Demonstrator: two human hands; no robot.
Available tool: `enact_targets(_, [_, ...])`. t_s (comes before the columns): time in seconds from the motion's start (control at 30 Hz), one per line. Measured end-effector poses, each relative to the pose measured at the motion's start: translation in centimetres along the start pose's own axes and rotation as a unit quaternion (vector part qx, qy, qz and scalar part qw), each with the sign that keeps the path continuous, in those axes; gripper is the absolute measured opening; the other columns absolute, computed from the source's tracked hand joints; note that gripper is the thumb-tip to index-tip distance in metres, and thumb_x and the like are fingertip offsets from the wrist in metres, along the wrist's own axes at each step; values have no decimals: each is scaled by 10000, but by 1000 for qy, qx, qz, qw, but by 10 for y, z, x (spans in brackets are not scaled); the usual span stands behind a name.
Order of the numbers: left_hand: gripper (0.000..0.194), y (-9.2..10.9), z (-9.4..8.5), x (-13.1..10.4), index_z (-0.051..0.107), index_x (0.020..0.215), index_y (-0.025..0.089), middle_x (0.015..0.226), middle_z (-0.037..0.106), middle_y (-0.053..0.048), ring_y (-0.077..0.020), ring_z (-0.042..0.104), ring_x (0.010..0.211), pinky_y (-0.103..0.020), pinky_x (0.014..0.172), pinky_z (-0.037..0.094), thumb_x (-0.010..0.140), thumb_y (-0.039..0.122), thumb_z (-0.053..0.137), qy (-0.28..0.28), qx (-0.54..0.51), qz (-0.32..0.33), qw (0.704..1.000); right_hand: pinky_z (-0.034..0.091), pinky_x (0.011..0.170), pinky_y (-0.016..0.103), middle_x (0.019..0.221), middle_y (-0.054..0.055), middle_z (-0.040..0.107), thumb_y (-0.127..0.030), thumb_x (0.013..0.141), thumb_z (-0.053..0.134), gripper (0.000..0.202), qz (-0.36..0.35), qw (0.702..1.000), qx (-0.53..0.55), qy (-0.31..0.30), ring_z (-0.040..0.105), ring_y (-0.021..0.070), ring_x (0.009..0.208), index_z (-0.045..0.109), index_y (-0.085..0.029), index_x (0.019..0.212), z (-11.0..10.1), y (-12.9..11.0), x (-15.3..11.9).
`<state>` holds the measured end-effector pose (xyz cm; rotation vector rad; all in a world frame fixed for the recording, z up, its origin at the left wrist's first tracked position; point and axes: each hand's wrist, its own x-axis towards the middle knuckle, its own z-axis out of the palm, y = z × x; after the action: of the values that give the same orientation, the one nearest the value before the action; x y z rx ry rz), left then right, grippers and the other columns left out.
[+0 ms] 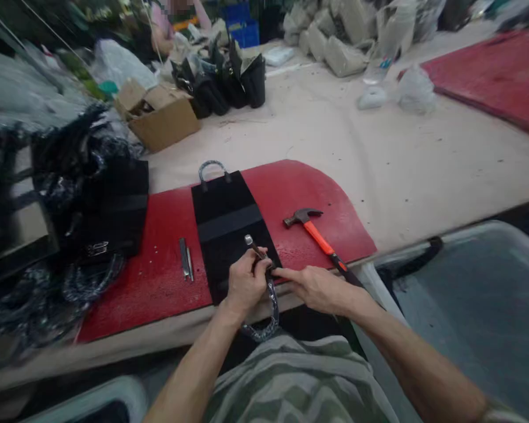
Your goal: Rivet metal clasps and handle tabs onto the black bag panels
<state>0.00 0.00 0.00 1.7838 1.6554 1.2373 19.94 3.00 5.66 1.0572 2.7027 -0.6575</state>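
A black bag panel (pixel 229 223) lies flat on a red mat, with a plastic-wrapped handle (pixel 212 164) at its far end and another wrapped handle (pixel 273 320) hanging past the table's near edge. My left hand (pixel 248 279) is closed in a pinch around a short metal rod-shaped tool (pixel 256 249), tilted over the panel's near right corner. My right hand (pixel 320 288) reaches in from the right. Its index finger is stretched out and touches the spot where the near handle joins the panel; its other fingers are partly hidden.
A claw hammer (pixel 315 232) with an orange grip lies right of the panel on the red mat (pixel 167 205). Two metal rods (pixel 186 259) lie left. Dark bag pieces (pixel 119 200) are piled further left. A cardboard box (pixel 165 123) and black bags (pixel 229 82) stand behind.
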Motion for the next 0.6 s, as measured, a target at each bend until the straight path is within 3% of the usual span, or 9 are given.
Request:
enact_targets(0.2, [155, 2, 7, -2, 637, 1033, 190, 984, 728, -50, -170, 708, 889, -267, 826, 560, 903, 162, 557, -10, 14, 40, 999, 235, 455, 229, 715, 64, 713, -223, 985, 447, 497, -15, 999, -42, -24, 621, 170, 541, 442, -236, 1481, -7, 5, 2])
enact_targets(0.47, [202, -2, 8, -5, 635, 1099, 188, 1023, 730, -59, -174, 713, 916, -277, 847, 573, 913, 164, 557, -9, 9, 42, 999, 330, 510, 238, 728, 73, 716, -216, 980, 448, 482, -17, 998, -53, -2, 659, 204, 597, 461, -224, 1462, 3, 4, 2])
enact_targets(0.6, [198, -1, 8, -6, 630, 1106, 185, 1046, 728, -69, -179, 714, 929, -283, 848, 576, 923, 173, 554, -11, 20, 53, 998, 427, 637, 254, 835, 54, 730, -215, 983, 457, 411, -1, 997, 47, 55, 680, 193, 721, 549, -252, 1381, 9, 8, -3])
